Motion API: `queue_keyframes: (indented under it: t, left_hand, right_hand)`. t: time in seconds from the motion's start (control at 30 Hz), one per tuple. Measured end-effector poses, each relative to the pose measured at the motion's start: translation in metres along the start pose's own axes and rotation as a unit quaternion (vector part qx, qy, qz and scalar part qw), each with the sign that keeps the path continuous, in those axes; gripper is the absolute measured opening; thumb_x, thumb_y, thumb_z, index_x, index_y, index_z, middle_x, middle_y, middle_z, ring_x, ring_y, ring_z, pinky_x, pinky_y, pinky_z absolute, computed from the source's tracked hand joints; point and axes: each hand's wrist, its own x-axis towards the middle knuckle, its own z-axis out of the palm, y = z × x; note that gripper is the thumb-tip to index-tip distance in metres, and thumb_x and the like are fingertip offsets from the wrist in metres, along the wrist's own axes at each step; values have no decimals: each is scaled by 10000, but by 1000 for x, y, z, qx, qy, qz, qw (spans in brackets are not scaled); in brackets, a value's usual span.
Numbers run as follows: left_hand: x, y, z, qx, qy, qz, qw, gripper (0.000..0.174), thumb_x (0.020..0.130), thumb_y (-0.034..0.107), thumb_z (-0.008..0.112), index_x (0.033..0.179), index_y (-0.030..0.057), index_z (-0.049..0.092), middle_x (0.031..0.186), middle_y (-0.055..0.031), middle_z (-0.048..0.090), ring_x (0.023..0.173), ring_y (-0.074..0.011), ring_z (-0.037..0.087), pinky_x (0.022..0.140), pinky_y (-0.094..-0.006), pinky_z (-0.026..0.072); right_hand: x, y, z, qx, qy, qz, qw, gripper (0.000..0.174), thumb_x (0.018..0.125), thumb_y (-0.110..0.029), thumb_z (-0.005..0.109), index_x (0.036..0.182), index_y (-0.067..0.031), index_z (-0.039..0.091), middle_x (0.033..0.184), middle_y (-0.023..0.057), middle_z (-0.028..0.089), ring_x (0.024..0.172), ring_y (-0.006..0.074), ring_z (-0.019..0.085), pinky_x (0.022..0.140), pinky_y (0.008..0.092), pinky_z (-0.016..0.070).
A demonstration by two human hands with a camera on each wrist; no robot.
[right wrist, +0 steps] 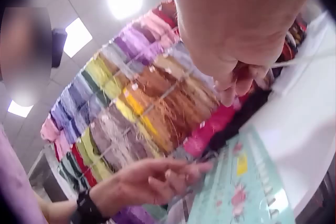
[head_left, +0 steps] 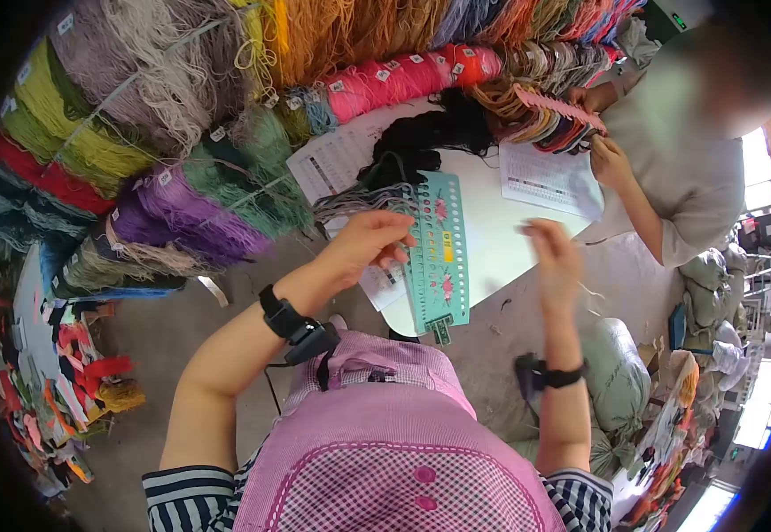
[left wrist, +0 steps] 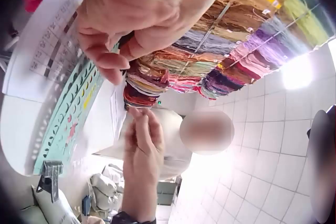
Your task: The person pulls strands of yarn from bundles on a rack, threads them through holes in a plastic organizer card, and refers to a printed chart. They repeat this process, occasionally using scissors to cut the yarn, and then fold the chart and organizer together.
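Observation:
A teal card (head_left: 458, 266) with a row of holes along each long edge and printed pink flowers lies on the white table. My left hand (head_left: 369, 244) hovers by its left edge, fingers loosely curved, with no thing visible between them. Grey threads (head_left: 359, 202) hang from the card's left side, just beyond that hand. To the right of the card my right hand (head_left: 556, 262) is raised, fingers curled. It pinches a pale thread (right wrist: 304, 60), which trails from the hand in the right wrist view. A metal clip (head_left: 441, 330) grips the card's near end.
Black thread (head_left: 421, 142) and printed sheets (head_left: 552, 182) lie across the table. At the far right another person (head_left: 696, 160) holds a pink holed card (head_left: 558, 111) with many threads. Colored yarn hanks (head_left: 199, 208) hang on racks at left and behind. Sacks (head_left: 616, 372) stand at right.

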Motion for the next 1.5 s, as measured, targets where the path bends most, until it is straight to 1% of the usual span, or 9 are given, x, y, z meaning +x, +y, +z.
queue_keyframes:
  t: [0.2,0.5,0.7,0.93,1.13,1.27,1.33,1.43,1.5]
  left_hand:
    - [15,-10,21,-51,44,-54,996,415,956,176,569,1289,-57,492,981,-98,662,658,-87,642,464,-171,448]
    - [15,-19,31,-3,64,36,997,334,954,178,577,1195,-52,579,873,-77,664,630,-92,641,438,-186,450]
    - [24,-13,34,146,99,124,976,216,923,145,597,1051,-14,668,837,-59,673,626,-85,636,441,-200,462]
    - [39,-15,27,215,53,60,973,207,903,131,601,1039,-15,660,861,-48,692,650,-88,642,444,-216,468]
    - [18,-9,7,-62,46,39,996,155,881,200,639,937,57,665,910,-29,683,749,-81,640,627,-189,483]
    - [11,5,5,-168,12,64,984,155,885,157,617,979,42,662,811,-44,662,674,-79,618,560,-195,454]
    - [10,18,13,-112,-95,-19,989,157,882,165,627,973,41,658,711,-45,627,615,-78,591,524,-210,447]
    - [29,1,32,168,-73,-2,983,191,897,218,619,966,42,649,646,-50,592,579,-84,569,505,-236,436]
    - [32,-7,31,192,-72,40,978,211,905,258,619,948,53,645,645,-35,581,574,-85,557,507,-242,429]
  right_hand:
    - [4,34,100,218,-179,155,947,138,910,-80,614,1015,5,641,819,46,691,686,84,600,654,223,486]
    - [0,32,112,21,-129,-16,991,164,794,-102,724,901,6,664,826,64,642,692,107,604,616,249,472]
    - [-5,21,98,68,-171,50,982,316,721,-115,759,976,-15,602,858,5,584,632,55,479,586,212,419]
    - [-7,15,98,89,-152,57,983,310,723,-116,759,968,-7,603,807,-5,568,605,38,422,565,192,386]
    - [-6,15,99,92,-167,62,980,326,729,-122,748,991,-1,597,769,-7,570,588,40,424,565,192,387]
    - [-8,8,98,10,-159,57,986,401,712,-144,760,1041,-11,573,734,-3,526,598,73,444,566,226,402]
    - [-8,4,102,-24,-149,25,988,454,699,-149,768,1079,-19,556,735,0,508,608,86,452,570,238,407]
    - [-13,4,101,-13,-107,1,994,575,673,-150,778,1165,-40,500,758,5,480,636,108,468,585,254,413]
    - [-14,4,103,-9,-124,2,992,641,636,-77,771,1197,-51,464,747,-36,368,642,68,412,579,208,373]
